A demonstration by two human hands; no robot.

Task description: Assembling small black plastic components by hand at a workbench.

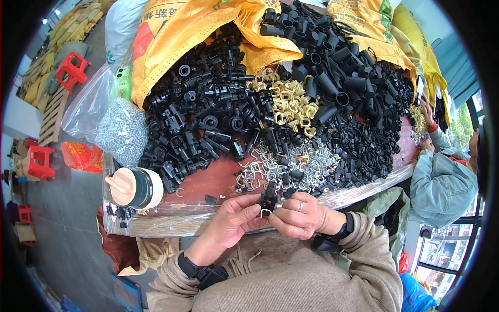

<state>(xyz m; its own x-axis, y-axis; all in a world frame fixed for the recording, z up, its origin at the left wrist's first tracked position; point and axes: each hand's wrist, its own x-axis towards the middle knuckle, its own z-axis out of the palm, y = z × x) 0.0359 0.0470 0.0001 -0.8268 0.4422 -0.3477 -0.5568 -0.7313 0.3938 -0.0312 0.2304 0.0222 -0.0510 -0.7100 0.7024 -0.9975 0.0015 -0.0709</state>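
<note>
In front of my chest, at the table's near edge, my left hand [238, 219] pinches a small black plastic fitting [268, 196] between thumb and fingers. A curved silver metal hook [265, 212] shows at the fitting's lower end. My right hand [298, 216] is closed against that end, its fingertips beside the hook; what they grip is hidden. Just beyond both hands lies a heap of silver hooks [254, 169] mixed with small black pieces. Behind it are cream-coloured plastic clips [293, 104], with black cylindrical fittings [179, 117] to the left and black tubes [332, 83] to the right.
A lidded cup [154, 188] stands at the table's left corner, near a bag of small metal parts [123, 127]. Yellow woven sacks [176, 39] lie along the back. At the right, a co-worker [442, 179] reaches onto the table. Red stools [73, 70] stand on the left floor.
</note>
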